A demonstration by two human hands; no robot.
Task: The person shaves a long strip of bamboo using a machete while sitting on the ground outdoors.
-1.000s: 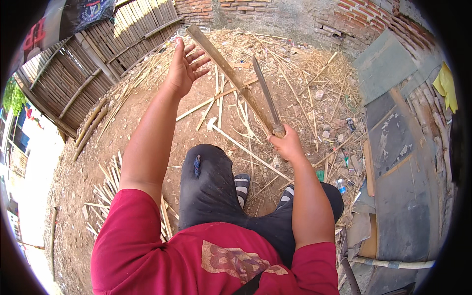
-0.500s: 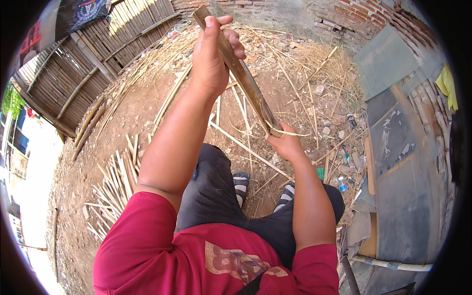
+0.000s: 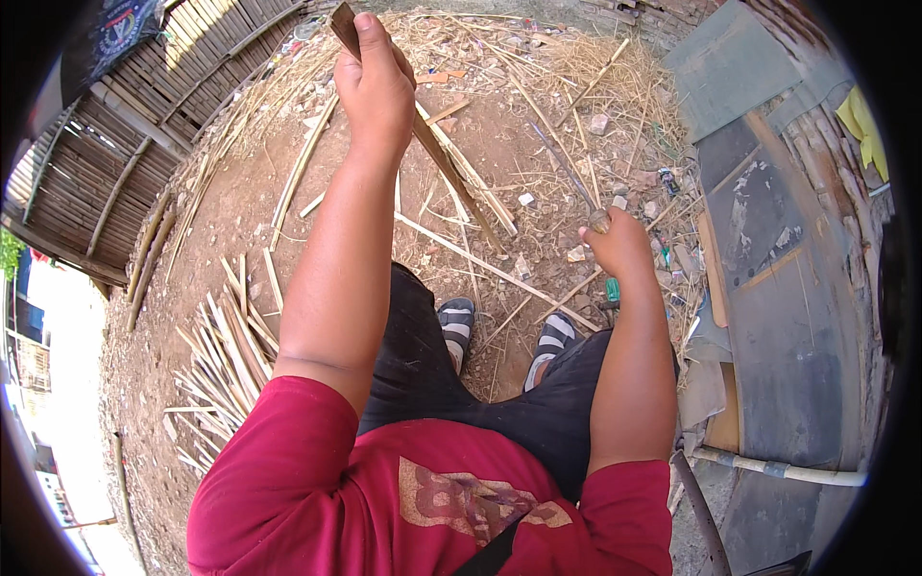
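My left hand [image 3: 376, 96] is closed around the upper part of a long brown bamboo slat [image 3: 449, 175]. The slat slants down and to the right, its lower end above the ground ahead of my feet. To the right, my right hand [image 3: 622, 242] grips the rounded handle of a knife [image 3: 574, 180]. Its long, narrow blade points away and to the left, apart from the slat. On the ground left of my legs lies a fanned pile of split bamboo strips [image 3: 230, 341].
Loose bamboo strips [image 3: 305, 178] and dry straw [image 3: 615, 82] litter the dirt ahead. A bamboo fence [image 3: 86, 178] stands at the left. Dark sheets [image 3: 768, 250] lean along the right side, and a green bottle [image 3: 613, 290] lies by my right knee.
My right hand and the knife have moved right, away from the slat's lower end. My left hand has shifted slightly left and its fingers have wrapped round the slat.
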